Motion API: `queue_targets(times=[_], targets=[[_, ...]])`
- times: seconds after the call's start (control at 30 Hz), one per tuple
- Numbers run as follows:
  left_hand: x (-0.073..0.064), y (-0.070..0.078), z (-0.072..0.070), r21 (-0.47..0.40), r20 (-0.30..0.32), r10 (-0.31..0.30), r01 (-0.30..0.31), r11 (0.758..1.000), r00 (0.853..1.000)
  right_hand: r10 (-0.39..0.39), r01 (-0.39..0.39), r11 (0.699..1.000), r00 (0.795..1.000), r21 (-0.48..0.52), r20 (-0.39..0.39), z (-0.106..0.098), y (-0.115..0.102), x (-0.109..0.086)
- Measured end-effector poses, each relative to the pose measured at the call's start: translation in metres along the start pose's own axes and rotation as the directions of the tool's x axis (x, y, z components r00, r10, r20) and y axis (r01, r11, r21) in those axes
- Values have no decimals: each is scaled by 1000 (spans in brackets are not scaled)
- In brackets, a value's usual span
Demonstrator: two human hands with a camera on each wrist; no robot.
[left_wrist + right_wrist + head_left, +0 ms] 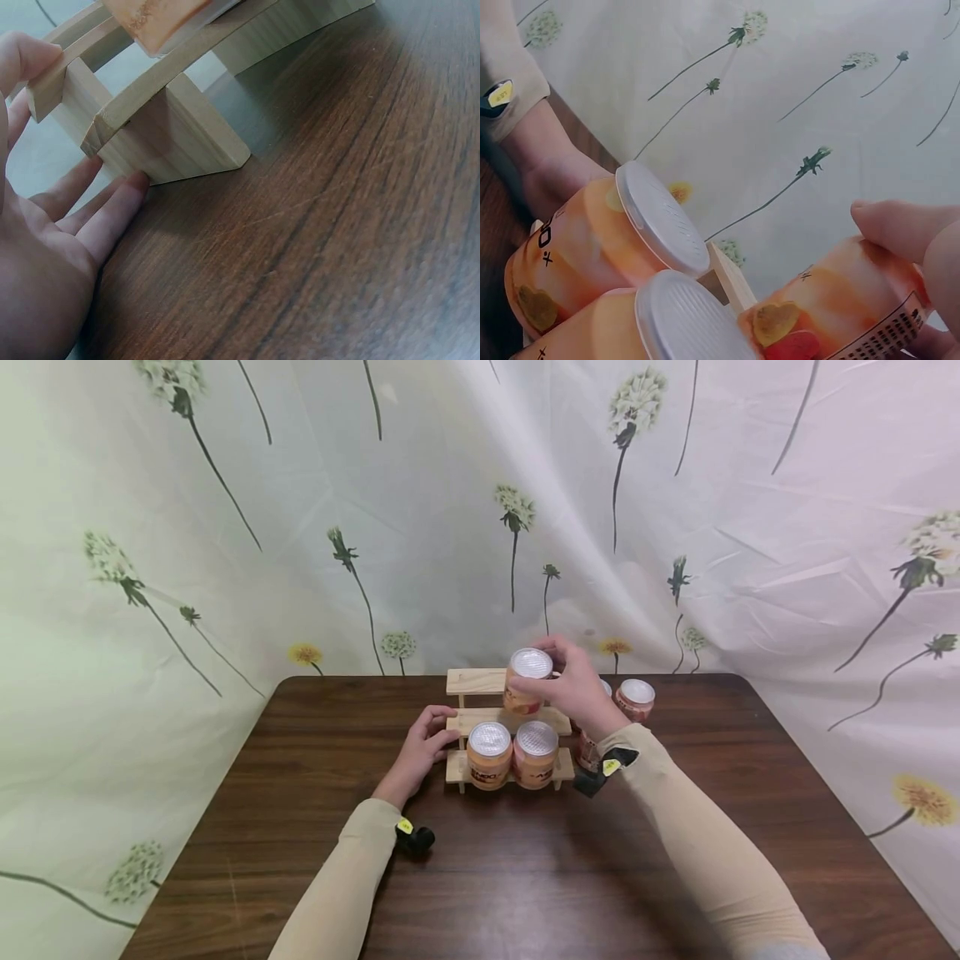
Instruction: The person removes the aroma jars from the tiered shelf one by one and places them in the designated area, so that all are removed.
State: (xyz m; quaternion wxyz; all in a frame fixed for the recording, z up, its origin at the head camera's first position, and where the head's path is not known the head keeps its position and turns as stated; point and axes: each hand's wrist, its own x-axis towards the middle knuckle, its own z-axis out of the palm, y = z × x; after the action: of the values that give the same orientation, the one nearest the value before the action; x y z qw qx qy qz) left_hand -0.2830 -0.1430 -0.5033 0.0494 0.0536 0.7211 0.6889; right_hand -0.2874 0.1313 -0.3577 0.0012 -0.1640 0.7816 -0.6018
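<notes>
A three-step wooden rack stands on the table. My left hand is at its left end, with thumb and fingertips at the end of the middle step; in the left wrist view other fingers touch the side panel. My right hand grips an orange fruit jar with a silvery ridged lid, over the middle step. On the lowest step two like jars sit side by side, the left jar and the right jar. In the right wrist view the held jar tilts beside them.
Right of the rack stand more jars, one jar in plain sight and others partly hidden behind my right hand and wrist. The dark wooden table ends at the back against a dandelion-print cloth.
</notes>
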Motion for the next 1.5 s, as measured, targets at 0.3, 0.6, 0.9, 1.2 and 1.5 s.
queue_targets(times=[0.3, 0.6, 0.9, 1.2, 1.5], targets=[[2, -2, 0, -2, -2, -4, 4, 1000, 1000, -13, 15, 999, 996, 28, -87, -8, 1, -4], [2, -3, 0, -4, 0, 6, -6, 1000, 1000, -5, 6, 1000, 989, 6, -146, -21, 4, -8], [2, -3, -1, 1, 7, 8, -8, 1000, 1000, 13, -1, 998, 976, 56, -216, -37, 10, -17], [2, -2, 0, 4, 2, 7, -7, 1000, 1000, 23, -1, 995, 976, 104, -216, -54, 12, -27], [1, -2, 0, 7, 3, 9, -9, 1000, 1000, 23, -7, 997, 970, 71, -241, -69, 22, -36]])
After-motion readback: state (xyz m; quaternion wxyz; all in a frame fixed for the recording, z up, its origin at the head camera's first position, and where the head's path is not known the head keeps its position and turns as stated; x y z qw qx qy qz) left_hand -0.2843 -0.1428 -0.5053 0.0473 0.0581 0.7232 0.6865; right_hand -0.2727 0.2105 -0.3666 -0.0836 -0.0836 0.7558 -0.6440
